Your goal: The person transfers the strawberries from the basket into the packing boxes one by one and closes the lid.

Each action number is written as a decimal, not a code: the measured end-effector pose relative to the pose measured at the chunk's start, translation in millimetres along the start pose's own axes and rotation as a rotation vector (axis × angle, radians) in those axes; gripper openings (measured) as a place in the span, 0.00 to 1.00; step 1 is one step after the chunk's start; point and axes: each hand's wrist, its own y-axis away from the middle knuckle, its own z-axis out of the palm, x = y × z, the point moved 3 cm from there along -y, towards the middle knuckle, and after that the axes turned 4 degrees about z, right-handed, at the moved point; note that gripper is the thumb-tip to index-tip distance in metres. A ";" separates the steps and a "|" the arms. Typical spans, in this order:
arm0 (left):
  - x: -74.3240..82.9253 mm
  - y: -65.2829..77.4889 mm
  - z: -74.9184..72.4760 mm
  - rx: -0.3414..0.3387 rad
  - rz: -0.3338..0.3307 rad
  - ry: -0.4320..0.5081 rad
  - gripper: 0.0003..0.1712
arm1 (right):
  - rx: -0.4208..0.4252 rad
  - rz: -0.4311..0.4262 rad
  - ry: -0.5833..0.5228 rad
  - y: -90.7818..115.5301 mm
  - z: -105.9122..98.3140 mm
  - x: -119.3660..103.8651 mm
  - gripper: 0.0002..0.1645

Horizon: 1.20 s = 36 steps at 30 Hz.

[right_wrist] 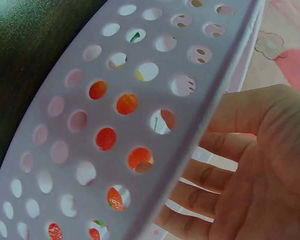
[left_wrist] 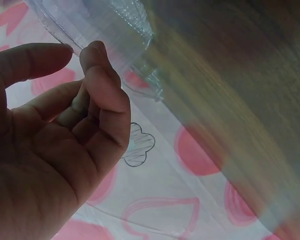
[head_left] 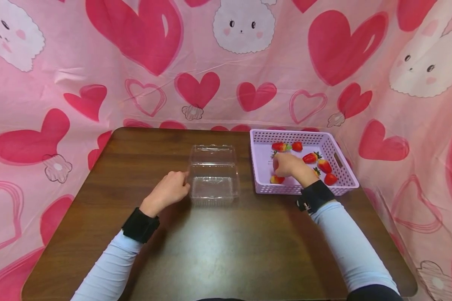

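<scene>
A clear plastic clamshell box [head_left: 213, 179] stands on the table with its lid raised at the back. At its left side is my left hand [head_left: 169, 188], thumb and forefinger pinching the rim in the left wrist view, the other fingers curled. My right hand [head_left: 286, 164] reaches down into a lilac perforated basket [head_left: 278, 189]. A strawberry [head_left: 276, 164] shows partly beside its fingers, and another strawberry [head_left: 277, 179] lies just in front. In the right wrist view the basket wall [right_wrist: 105, 165] hides my right fingertips, so whether they hold a strawberry is unclear.
More strawberries lie in the basket, one pair [head_left: 280, 146] at the back and several [head_left: 324, 166] toward the right. The brown wooden table [head_left: 218, 251] carries both containers. A pink curtain [head_left: 196, 54] with hearts and rabbits hangs behind and at both sides.
</scene>
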 end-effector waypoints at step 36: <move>1.7 0.0 11.2 0.046 0.067 -0.042 0.27 | -0.037 -0.011 0.040 -6.0 13.3 10.7 0.18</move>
